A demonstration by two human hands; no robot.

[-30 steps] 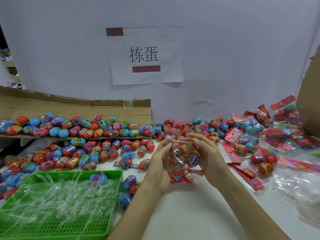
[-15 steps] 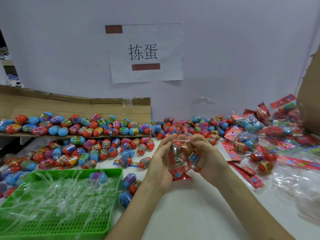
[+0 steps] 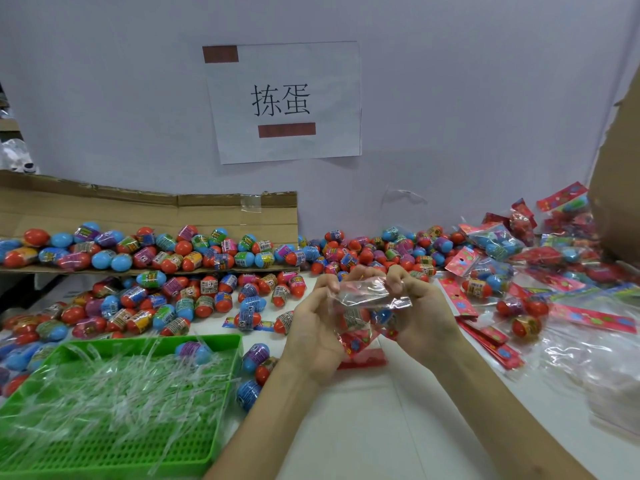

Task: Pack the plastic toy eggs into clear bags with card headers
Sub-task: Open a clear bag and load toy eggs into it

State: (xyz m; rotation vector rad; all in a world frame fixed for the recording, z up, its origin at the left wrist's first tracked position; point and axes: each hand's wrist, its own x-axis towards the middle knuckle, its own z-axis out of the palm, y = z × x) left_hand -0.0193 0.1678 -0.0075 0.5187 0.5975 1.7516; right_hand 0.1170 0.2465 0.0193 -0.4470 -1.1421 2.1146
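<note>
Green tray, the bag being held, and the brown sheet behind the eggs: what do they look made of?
Green tray: looks like rigid moulded plastic, uniform colour, regular grid of holes. Bag: thin clear plastic film, glossy and crinkled, eggs visible through it. Brown sheet: likely cardboard, matte, with fold creases and a tape patch.

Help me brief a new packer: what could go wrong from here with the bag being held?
1. The left hand and right hand pinch the clear bag by its top edge; if it slips, the eggs inside could spill.
2. Loose eggs lie beside the left forearm and could be knocked rolling.
</note>
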